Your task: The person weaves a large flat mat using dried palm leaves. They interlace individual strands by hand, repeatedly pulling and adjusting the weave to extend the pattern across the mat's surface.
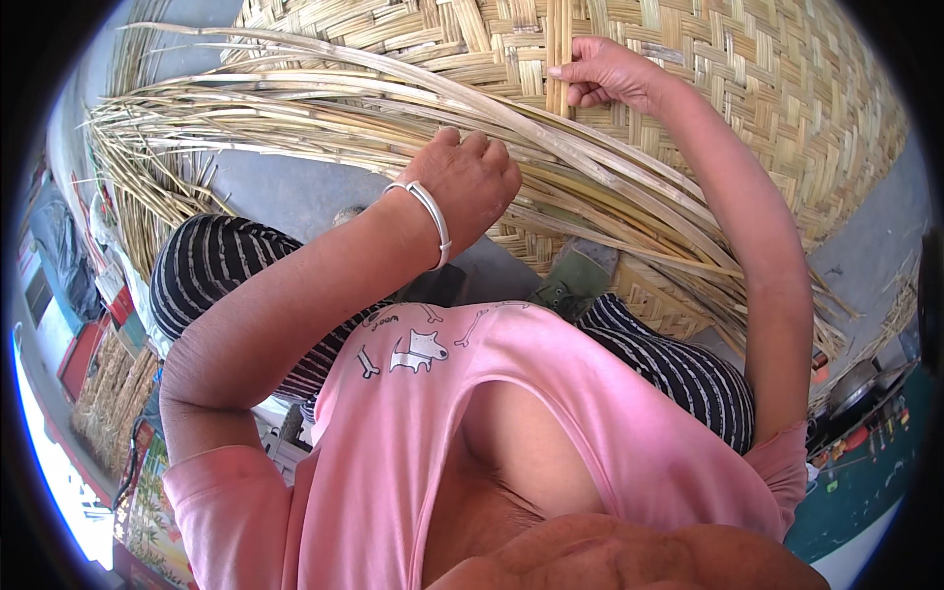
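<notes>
A large woven mat (777,108) of split reed or cane spreads across the far side. My right hand (610,77) is over it, thumb and curled fingers closed on a pair of narrow upright strips (559,39). Across my lap, from far left to lower right, runs a loose bundle of long pale reed strips (324,123). My left hand (462,182), with a white metal bangle (431,218) on its wrist, is curled knuckles-up against this bundle. Its fingertips are hidden, so what they grip cannot be made out.
Strip ends fan out at the left beside a grey floor (280,192). My knees in striped trousers (221,261) lie under the bundle, with a green shoe (578,275) between them. At the right stand a dark pan (854,385) and a green surface (855,492) with small items.
</notes>
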`<action>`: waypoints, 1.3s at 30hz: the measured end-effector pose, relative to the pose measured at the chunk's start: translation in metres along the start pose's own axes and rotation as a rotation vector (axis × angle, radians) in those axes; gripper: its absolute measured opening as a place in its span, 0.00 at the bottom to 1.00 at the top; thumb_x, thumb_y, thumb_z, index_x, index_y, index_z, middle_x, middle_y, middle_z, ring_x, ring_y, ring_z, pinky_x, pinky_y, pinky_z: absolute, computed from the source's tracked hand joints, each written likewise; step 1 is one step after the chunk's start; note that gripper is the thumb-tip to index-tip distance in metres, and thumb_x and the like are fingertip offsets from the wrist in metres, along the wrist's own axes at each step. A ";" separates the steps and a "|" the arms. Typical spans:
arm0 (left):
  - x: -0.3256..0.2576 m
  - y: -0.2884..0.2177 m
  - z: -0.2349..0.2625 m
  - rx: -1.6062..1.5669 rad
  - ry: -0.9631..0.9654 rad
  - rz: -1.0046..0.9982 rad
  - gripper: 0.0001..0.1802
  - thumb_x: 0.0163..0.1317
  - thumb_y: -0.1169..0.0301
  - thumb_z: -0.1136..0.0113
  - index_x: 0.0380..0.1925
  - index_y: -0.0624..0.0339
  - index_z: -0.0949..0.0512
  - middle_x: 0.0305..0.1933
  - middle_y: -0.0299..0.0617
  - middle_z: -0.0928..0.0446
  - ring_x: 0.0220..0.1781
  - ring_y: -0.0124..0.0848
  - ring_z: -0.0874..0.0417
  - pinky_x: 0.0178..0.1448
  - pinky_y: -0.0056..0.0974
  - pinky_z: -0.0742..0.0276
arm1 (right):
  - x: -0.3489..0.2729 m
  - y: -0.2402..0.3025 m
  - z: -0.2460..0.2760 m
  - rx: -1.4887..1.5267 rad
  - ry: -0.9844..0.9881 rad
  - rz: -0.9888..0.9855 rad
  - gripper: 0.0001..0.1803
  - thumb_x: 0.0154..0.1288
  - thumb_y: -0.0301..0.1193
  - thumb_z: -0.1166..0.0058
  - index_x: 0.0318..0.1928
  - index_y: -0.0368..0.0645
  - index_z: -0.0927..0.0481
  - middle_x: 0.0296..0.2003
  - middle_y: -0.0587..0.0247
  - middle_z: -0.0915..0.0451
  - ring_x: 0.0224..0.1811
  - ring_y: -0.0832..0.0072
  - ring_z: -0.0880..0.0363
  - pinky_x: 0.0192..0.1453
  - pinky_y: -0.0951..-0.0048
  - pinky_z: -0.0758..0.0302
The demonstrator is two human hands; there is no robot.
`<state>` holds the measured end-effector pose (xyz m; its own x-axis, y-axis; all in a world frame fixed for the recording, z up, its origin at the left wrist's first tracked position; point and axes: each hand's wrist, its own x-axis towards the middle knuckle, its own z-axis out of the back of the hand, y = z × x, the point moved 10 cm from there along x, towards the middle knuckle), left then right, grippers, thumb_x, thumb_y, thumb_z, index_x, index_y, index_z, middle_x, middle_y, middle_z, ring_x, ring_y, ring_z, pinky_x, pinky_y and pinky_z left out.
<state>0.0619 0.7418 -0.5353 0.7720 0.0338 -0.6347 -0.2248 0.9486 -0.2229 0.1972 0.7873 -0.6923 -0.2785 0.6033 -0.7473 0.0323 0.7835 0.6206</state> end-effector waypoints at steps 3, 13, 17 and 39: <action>-0.005 -0.006 0.002 0.028 -0.004 -0.026 0.19 0.56 0.67 0.39 0.48 0.60 0.22 0.49 0.43 0.22 0.55 0.36 0.22 0.55 0.39 0.28 | 0.005 0.002 0.006 -0.119 -0.007 -0.009 0.13 0.68 0.38 0.39 0.43 0.43 0.22 0.26 0.69 0.18 0.26 0.86 0.20 0.30 0.86 0.23; -0.018 -0.017 0.001 0.015 -0.001 -0.073 0.15 0.60 0.66 0.44 0.46 0.58 0.21 0.46 0.41 0.22 0.51 0.35 0.23 0.54 0.40 0.31 | 0.002 0.064 0.016 -0.023 -0.059 0.163 0.08 0.71 0.32 0.44 0.41 0.39 0.23 0.29 0.60 0.16 0.28 0.77 0.17 0.32 0.77 0.20; -0.024 -0.021 0.004 0.039 -0.063 -0.089 0.14 0.60 0.66 0.44 0.44 0.58 0.20 0.45 0.41 0.22 0.51 0.35 0.23 0.54 0.40 0.31 | 0.006 0.068 0.009 -0.142 -0.093 0.128 0.10 0.72 0.33 0.44 0.43 0.39 0.23 0.31 0.58 0.15 0.30 0.75 0.15 0.31 0.77 0.19; -0.046 -0.038 0.009 0.054 -0.064 -0.116 0.14 0.60 0.66 0.45 0.44 0.58 0.19 0.44 0.42 0.22 0.51 0.36 0.24 0.54 0.40 0.33 | 0.013 0.031 -0.018 -0.251 0.045 0.001 0.15 0.69 0.40 0.40 0.44 0.42 0.23 0.25 0.68 0.17 0.24 0.85 0.20 0.30 0.83 0.23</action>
<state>0.0399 0.7074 -0.4910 0.8275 -0.0584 -0.5585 -0.1012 0.9628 -0.2507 0.1779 0.8167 -0.6782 -0.3211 0.5924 -0.7389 -0.2053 0.7181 0.6650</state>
